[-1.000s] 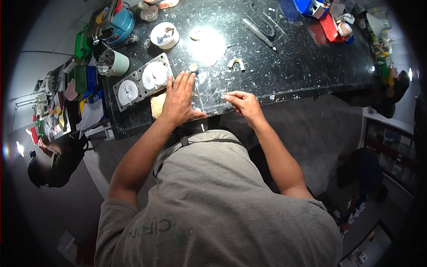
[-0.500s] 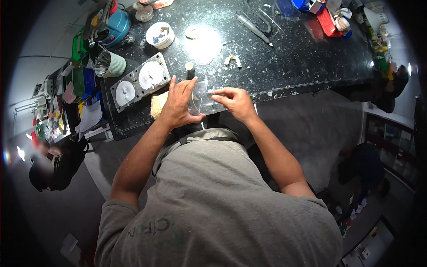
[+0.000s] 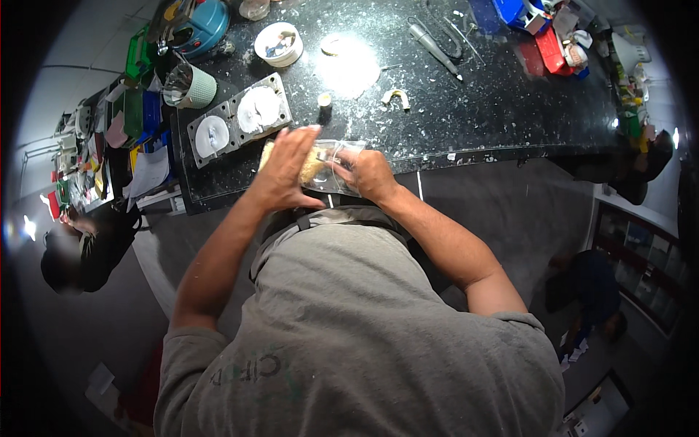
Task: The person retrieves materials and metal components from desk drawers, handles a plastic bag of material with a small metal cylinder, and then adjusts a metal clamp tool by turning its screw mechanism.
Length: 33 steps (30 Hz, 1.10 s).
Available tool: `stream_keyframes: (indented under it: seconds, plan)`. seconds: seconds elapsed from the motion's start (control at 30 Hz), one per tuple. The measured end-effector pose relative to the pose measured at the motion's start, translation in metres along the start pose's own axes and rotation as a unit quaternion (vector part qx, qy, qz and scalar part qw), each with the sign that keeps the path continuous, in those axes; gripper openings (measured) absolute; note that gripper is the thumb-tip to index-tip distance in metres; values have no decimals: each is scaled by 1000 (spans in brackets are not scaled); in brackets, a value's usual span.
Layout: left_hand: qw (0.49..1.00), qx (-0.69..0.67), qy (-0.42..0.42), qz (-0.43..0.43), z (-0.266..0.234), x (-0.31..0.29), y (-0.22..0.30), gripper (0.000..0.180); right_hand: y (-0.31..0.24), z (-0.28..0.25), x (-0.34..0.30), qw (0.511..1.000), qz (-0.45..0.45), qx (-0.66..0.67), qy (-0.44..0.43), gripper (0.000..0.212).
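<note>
A clear plastic bag [image 3: 351,148] with pale yellow granules [image 3: 312,172] inside lies at the table's front edge, between my hands. My left hand [image 3: 282,171] holds the bag from the left, fingers stretched along its far side and thumb apart at its near side. My right hand [image 3: 373,176] is at the bag's right part, its fingers curled and partly behind the clear film. A small greyish thing shows at those fingertips; what it is I cannot make out. Just beyond the bag stands a small dark cylinder with a pale top [image 3: 325,99].
Left of the bag lies an opened metal flask [image 3: 231,120] with white plaster in both halves. A white tub [image 3: 279,45] and a pale green cup of tools [image 3: 196,89] stand farther back. A horseshoe-shaped piece [image 3: 397,97] and a grey handpiece [image 3: 435,49] lie to the right.
My right hand has moved left and its fingers have gone in at the bag. The granules now show between my hands. The view has shifted, so the table things sit farther right.
</note>
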<state>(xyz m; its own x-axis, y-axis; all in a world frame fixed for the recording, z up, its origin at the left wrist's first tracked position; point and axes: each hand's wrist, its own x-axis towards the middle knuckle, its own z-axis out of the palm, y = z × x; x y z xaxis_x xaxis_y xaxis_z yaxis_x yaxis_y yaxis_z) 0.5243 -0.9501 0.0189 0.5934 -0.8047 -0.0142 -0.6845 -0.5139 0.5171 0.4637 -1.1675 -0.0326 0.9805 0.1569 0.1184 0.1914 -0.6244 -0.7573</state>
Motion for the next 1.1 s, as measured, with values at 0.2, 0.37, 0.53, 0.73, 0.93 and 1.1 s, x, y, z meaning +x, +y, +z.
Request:
stream_keyframes:
  seconds: [0.2,0.37,0.53,0.73,0.93,1.1]
  plan:
    - [999,21,-33,-36,-2,-26,-42,115,-9,0,4,996,63,-15,-64,26]
    - [998,41,4,-54,8,-23,-32,91,-19,-5,11,991,97,-21,-91,27]
    - [999,-31,33,-25,9,-19,-27,82,-14,3,13,992,78,-27,-100,24]
    - [997,-58,-15,-47,5,-6,-21,78,-13,2,24,971,135,30,-194,28]
    - [998,-43,10,-36,-2,-14,-23,73,0,-8,23,932,197,156,-263,28]
    - [994,-50,53,-78,-1,-31,-34,77,-10,-33,35,895,263,214,-289,22]
